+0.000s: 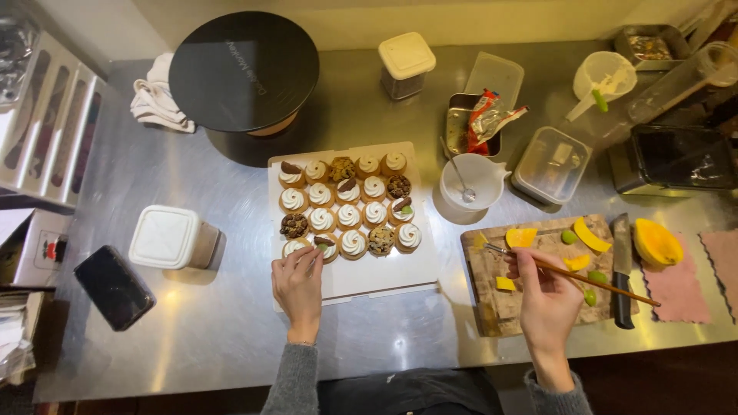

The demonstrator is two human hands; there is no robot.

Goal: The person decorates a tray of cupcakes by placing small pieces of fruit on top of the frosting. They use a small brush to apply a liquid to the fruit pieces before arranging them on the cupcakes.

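Steel counter (231, 338): left hand (298, 286) steadies tartlet (326, 247), right hand (547, 296) grips chopsticks (573, 274)

Cream-topped cupcake (326, 247) upright at tray's near-left edge; wooden chopsticks (573, 274) slanted over cutting board.

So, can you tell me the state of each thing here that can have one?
left hand: resting on the white board, fingertips at a tart
right hand: holding chopsticks
chopsticks: gripped, tips over the cutting board
tarts: in rows, cream-topped, some garnished
white-lidded jar: closed
clear tub: lid on
knife: lying flat on the cutting board
mango half: cut
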